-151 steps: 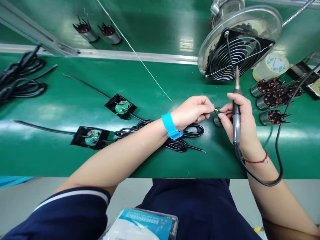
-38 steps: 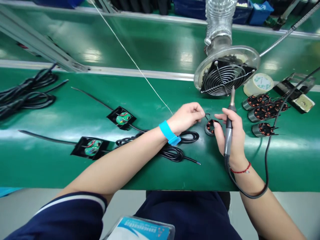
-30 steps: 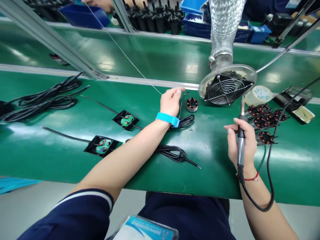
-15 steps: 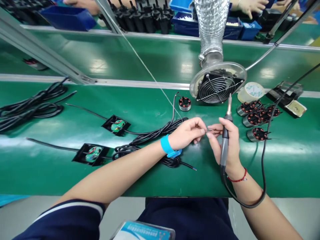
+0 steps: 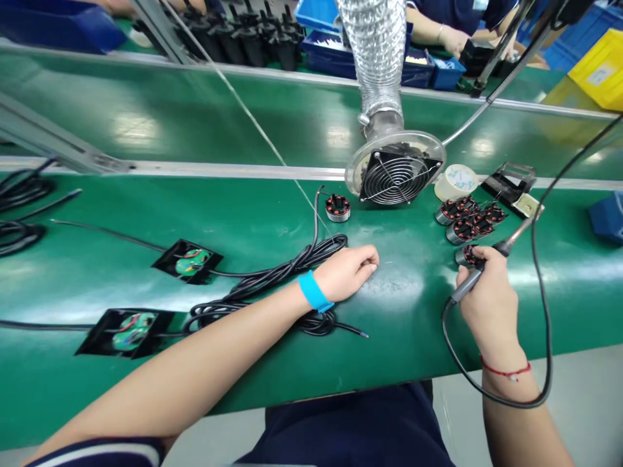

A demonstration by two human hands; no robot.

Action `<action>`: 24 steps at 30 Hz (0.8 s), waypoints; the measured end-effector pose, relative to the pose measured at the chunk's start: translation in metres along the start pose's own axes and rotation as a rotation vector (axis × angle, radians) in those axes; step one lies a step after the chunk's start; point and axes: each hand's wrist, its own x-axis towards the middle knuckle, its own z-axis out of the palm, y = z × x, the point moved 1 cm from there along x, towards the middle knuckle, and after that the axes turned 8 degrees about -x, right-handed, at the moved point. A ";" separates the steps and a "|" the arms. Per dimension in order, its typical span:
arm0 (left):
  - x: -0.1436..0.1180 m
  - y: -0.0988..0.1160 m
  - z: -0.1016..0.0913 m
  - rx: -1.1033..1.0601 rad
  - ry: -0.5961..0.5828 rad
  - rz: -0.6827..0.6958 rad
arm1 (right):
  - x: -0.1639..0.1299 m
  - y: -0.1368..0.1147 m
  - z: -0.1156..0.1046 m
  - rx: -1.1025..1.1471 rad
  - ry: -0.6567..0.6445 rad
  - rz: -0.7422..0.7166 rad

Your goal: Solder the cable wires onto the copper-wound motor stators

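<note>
My left hand (image 5: 348, 272), with a blue wrist strap (image 5: 314, 292), rests on the green belt with its fingers curled; nothing shows in it. It lies beside a black cable bundle (image 5: 272, 279). That cable runs up to a copper-wound stator (image 5: 337, 207) standing near the fume fan (image 5: 396, 172). My right hand (image 5: 487, 298) grips a soldering iron (image 5: 506, 246), tip tilted up to the right. Its fingertips touch the nearest stator (image 5: 466, 255) of a small group (image 5: 467, 217).
Two black housings with green circuit boards (image 5: 187, 261) (image 5: 127, 331) lie at left, trailing wires. A tape roll (image 5: 456, 181) and an iron stand (image 5: 511, 185) sit behind the stators, a blue bin (image 5: 606, 217) at far right. Another person's hands (image 5: 450, 39) work across the far belt.
My hands have parted. The left one dropped onto the belt by the cable; the right one moved right to the stator group, tilting the iron from upright toward the right.
</note>
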 end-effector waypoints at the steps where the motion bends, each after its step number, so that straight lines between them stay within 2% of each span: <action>1: 0.000 0.000 0.001 -0.030 -0.005 -0.020 | 0.001 0.005 0.002 -0.067 -0.039 0.026; 3: 0.000 0.000 0.002 -0.116 -0.023 -0.071 | 0.005 0.011 0.007 -0.123 -0.056 0.027; 6: 0.001 -0.001 0.003 -0.208 -0.003 -0.105 | 0.009 0.010 0.016 -0.045 -0.016 -0.077; 8: 0.003 -0.003 0.004 -0.237 0.034 -0.123 | 0.007 0.003 0.019 0.074 -0.005 -0.271; 11: 0.006 -0.007 0.004 -0.349 0.044 -0.175 | -0.001 -0.012 0.017 0.198 -0.014 -0.643; 13: 0.007 -0.007 0.003 -0.462 0.016 -0.183 | -0.006 -0.021 0.013 0.232 0.006 -0.745; 16: 0.006 0.000 0.001 -0.605 -0.032 -0.148 | -0.011 -0.031 0.010 0.287 0.036 -0.630; 19: 0.006 0.009 0.003 -0.676 -0.040 -0.097 | -0.016 -0.042 0.013 0.329 -0.031 -0.472; 21: 0.008 0.013 0.006 -0.672 -0.021 -0.055 | -0.019 -0.051 0.017 0.346 -0.086 -0.415; 24: 0.011 0.014 0.009 -0.571 0.047 0.002 | -0.019 -0.061 0.024 0.352 -0.102 -0.380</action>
